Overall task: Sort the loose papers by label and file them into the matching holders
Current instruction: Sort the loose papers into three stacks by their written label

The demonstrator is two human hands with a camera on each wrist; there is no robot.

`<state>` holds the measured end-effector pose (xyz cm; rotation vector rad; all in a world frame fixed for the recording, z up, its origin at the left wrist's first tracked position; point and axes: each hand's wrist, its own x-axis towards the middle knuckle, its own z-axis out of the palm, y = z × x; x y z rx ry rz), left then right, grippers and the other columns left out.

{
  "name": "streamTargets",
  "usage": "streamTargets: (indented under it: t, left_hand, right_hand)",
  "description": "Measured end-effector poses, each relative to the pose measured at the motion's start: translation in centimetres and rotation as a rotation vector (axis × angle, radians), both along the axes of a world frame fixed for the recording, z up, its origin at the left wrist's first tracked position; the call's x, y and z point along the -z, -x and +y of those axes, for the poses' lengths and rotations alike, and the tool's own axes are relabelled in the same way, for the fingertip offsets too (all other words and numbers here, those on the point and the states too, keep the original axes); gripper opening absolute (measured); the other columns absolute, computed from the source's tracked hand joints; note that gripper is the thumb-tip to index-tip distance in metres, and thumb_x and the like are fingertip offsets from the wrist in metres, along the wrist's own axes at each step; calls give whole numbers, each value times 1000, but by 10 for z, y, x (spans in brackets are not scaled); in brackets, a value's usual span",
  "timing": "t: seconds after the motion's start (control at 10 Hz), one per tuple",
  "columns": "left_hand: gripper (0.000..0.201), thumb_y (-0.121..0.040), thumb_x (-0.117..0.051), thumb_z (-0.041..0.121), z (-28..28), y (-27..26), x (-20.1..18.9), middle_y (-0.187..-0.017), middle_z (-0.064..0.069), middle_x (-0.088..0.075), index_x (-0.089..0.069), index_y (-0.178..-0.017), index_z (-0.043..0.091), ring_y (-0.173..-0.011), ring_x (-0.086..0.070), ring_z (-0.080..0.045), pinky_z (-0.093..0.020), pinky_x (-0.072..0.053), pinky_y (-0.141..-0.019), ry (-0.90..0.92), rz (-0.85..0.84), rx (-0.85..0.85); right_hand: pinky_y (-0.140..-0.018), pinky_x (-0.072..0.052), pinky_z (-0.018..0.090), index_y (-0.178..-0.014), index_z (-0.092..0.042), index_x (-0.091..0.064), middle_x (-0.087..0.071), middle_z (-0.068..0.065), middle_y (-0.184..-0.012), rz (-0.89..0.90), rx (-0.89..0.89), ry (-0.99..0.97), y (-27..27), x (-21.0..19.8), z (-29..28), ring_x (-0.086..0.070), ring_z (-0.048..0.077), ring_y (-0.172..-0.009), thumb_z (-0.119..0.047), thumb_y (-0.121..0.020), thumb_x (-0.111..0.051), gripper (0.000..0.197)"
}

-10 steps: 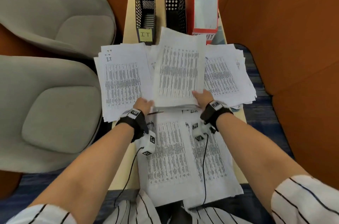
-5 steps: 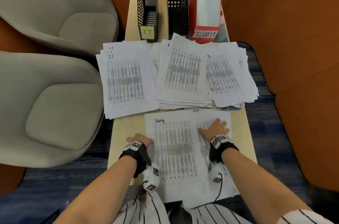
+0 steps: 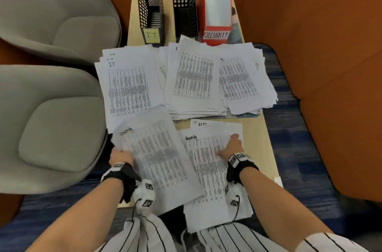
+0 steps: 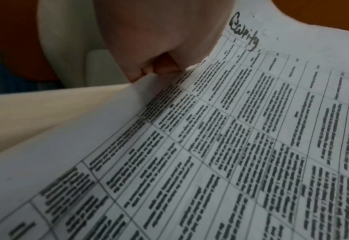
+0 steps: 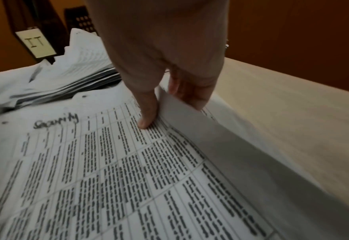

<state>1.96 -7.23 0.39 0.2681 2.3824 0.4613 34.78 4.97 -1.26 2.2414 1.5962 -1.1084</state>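
My left hand (image 3: 121,155) pinches the left edge of a printed sheet (image 3: 157,158) marked Security (image 4: 244,31) and holds it lifted off the near pile. My right hand (image 3: 231,147) pinches the right edge of the top sheet (image 5: 107,162) of that pile, also marked Security (image 3: 191,137), thumb (image 5: 148,116) on top and fingers (image 5: 190,92) underneath. A sheet marked HR (image 3: 201,124) lies below it. Further back lie an IT pile (image 3: 128,86), a middle pile (image 3: 194,78) and a right pile (image 3: 241,80). Behind stand the IT holder (image 3: 152,35), a black mesh holder (image 3: 184,4) and the red Security holder (image 3: 216,35).
The narrow wooden table (image 3: 256,148) has two grey seat cushions (image 3: 57,138) to its left and orange walls (image 3: 330,66) around it. Blue carpet (image 3: 289,158) shows on the right. Sheets of the near pile overhang the table's front edge above my lap.
Both hands left the middle pile and came back to the near pile. My left hand has lifted the top Security sheet off to the left, and my right hand has taken the edge of the sheet below.
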Motion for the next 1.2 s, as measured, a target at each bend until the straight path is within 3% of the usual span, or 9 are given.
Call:
streamTargets:
  t: [0.1, 0.3, 0.4, 0.5, 0.7, 0.8, 1.0, 1.1, 1.2]
  left_hand:
    - [40, -93, -44, 5, -8, 21, 1, -133, -27, -50, -45, -131, -8, -123, -50, -40, -43, -42, -101, 21, 19, -55]
    - [42, -95, -43, 8, 0, 13, -14, -137, -26, -48, -45, -133, -9, -126, -48, -38, -39, -42, -99, 28, -42, -35]
    - [39, -97, -43, 10, 6, 9, -26, -139, -22, -48, -47, -133, -6, -128, -47, -34, -33, -41, -99, 140, -51, 134]
    - [35, -95, -50, 8, 12, 10, -30, -137, -17, -51, -52, -129, -2, -127, -49, -31, -29, -40, -99, 224, -98, 258]
    - [29, -94, -50, 11, 34, -9, -31, -128, -13, -60, -61, -119, 2, -119, -56, -27, -32, -42, -99, 181, -70, 380]
    - [31, -95, -45, 9, 45, -33, -24, -126, -18, -60, -61, -119, -1, -117, -57, -30, -31, -44, -95, 150, -72, 388]
    - [30, -89, -47, 6, 56, -86, -8, -122, -25, -59, -59, -113, -6, -117, -55, -39, -37, -43, -99, 56, -215, 223]
    - [49, -69, -63, 26, 56, -100, 2, -113, -17, -61, -55, -110, 1, -103, -61, -38, -42, -52, -91, 161, -325, 191]
    - [90, -61, -66, 46, 55, -108, 22, -130, -14, -52, -38, -135, 3, -110, -58, -33, -42, -49, -97, 259, -390, 224]
  right_hand:
    - [-78, -54, 37, -108, -13, -37, -62, 15, -111, 75, -51, -2, -6, -1, 3, -59, 29, -86, -19, -80, -74, 47]
    - [-68, -43, 25, -107, -13, -53, -59, 4, -100, 328, 77, -233, -25, -12, 11, -57, 23, -89, -7, -90, -57, 19]
    - [-62, -39, 25, -75, -20, -56, -60, 4, -83, 450, 271, -323, -43, -16, 21, -54, 22, -82, 0, -87, -51, 24]
    - [-61, -34, 31, -73, -10, -58, -56, 10, -79, 393, 455, -381, -67, -28, 32, -47, 22, -77, 1, -86, -46, 21]
    - [-74, -34, 32, -103, 5, -63, -54, 20, -96, 188, 522, -289, -100, -36, 48, -55, 38, -98, -7, -95, -41, 26]
    - [-62, -35, 30, -79, -6, -61, -57, 16, -90, 258, 440, -334, -76, -38, 39, -54, 31, -86, -2, -90, -43, 21]
    - [-74, -38, 26, -88, -11, -60, -64, 13, -104, 297, 183, -154, -10, -19, 13, -58, 31, -100, -2, -89, -45, 18]
    - [-83, -45, 29, -118, -8, -54, -53, 15, -125, 182, 270, -113, -9, -20, 11, -54, 33, -110, -7, -85, -52, 33]
    - [-89, -46, 35, -131, -7, -37, -38, 17, -134, -54, 346, 16, -23, -24, 11, -50, 36, -114, -27, -79, -64, 62]
